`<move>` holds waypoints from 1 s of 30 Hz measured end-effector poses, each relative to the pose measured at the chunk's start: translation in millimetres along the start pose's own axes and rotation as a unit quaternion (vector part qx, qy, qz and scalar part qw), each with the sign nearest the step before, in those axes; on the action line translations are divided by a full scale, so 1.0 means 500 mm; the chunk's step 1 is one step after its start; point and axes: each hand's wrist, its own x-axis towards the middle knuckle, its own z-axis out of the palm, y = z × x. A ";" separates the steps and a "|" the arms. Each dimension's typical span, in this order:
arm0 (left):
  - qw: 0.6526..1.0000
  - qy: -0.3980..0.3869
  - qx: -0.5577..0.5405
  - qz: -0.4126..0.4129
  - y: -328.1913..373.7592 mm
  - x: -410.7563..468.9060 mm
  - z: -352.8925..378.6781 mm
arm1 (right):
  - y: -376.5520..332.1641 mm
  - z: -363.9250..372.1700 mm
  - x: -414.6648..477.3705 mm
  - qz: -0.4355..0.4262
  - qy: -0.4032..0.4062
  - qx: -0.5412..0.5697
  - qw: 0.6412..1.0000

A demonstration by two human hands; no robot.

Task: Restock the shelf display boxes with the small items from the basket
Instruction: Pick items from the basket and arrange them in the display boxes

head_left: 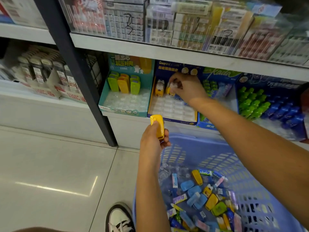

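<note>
My right hand (187, 87), centre of frame, pinches small white-yellow piece (173, 87) over back row of blue box (172, 120). Risk: I push it crooked and it knocks neighbour piece (159, 88) just beside. My left hand (152, 141), below, grips yellow case (158, 125) by lower end only; weak hold, it can slip to floor (58, 164). Similar cases stand in teal box (123, 113), left of centre; mixing boxes possible. Basket (209, 148), lower right, holds rest.
</note>
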 end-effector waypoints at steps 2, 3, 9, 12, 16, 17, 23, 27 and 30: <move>1.000 -0.008 -0.014 0.009 -0.009 0.006 -0.005 | 0.005 0.013 0.004 -0.002 0.004 0.001 1.000; 1.000 -0.009 -0.020 0.008 -0.011 0.010 -0.007 | 0.007 0.018 0.005 -0.004 0.001 0.007 1.000; 0.998 -0.010 -0.057 0.015 -0.018 0.033 -0.019 | 0.020 0.021 0.015 -0.029 0.015 -0.015 0.999; 0.998 -0.016 -0.052 0.044 -0.025 0.034 -0.028 | 0.018 0.014 0.021 -0.032 0.005 -0.017 0.999; 0.996 -0.030 -0.045 0.068 -0.028 0.034 -0.036 | 0.011 0.007 0.015 -0.059 0.004 -0.035 0.998; 0.996 -0.033 -0.042 0.073 -0.028 0.033 -0.036 | 0.011 0.005 0.013 -0.062 0.000 -0.048 0.997; 0.995 -0.011 -0.016 0.095 -0.027 0.025 -0.036 | 0.000 0.016 0.015 -0.055 -0.017 -0.102 0.993; 0.996 0.009 -0.006 0.091 -0.019 0.014 -0.035 | -0.008 0.015 0.015 0.003 0.018 -0.128 0.992; 0.993 0.019 -0.003 0.117 -0.014 0.002 -0.040 | -0.019 0.000 -0.018 -0.050 -0.072 -0.198 0.976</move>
